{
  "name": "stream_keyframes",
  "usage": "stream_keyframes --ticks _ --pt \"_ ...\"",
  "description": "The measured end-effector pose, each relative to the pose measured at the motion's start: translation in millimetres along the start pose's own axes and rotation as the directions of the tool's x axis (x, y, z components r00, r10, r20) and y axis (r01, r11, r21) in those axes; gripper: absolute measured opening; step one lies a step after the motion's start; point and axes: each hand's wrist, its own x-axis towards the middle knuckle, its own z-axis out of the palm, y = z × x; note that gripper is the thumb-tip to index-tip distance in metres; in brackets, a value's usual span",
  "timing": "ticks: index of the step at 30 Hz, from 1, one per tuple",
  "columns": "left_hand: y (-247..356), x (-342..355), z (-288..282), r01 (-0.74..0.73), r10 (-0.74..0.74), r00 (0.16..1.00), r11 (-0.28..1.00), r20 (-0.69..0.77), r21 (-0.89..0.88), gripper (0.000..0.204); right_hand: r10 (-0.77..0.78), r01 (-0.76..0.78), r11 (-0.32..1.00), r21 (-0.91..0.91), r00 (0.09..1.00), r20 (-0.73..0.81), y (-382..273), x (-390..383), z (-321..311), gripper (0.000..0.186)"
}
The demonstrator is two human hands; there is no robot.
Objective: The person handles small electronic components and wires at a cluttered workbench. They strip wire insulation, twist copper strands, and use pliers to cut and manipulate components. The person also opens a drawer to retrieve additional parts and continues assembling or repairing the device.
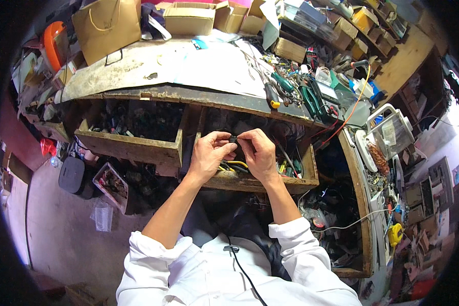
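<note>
My left hand (209, 155) and my right hand (260, 153) meet above an open wooden drawer (255, 182), fingertips pinched on a small black part (233, 138) between them. The part is too small and covered by fingers to make out further. Below my hands, the drawer holds yellow-and-black tool handles (238, 166) and other tools, partly hidden by my hands and forearms.
A second drawer (127, 149) of dark small parts is open at left. The worktop has white paper (178, 66), green-handled pliers (308, 99) and boxes (188, 18). At right are a clear appliance (390, 132) and another cluttered drawer (362, 204). A bin (74, 173) stands at left.
</note>
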Motion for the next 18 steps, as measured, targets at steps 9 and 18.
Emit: stream_keyframes --ticks 9,18 --pt "0.5 -0.8 -0.2 0.030 -0.029 0.999 0.999 0.035 -0.035 0.036 0.010 -0.008 0.999 -0.042 0.999 0.033 1.6 -2.1 0.3 0.016" --pt "1.0 -1.3 -0.8 0.019 -0.018 0.999 1.000 0.030 -0.012 0.037 0.035 -0.034 0.999 -0.014 0.999 0.034 1.3 -3.3 0.1 0.017"
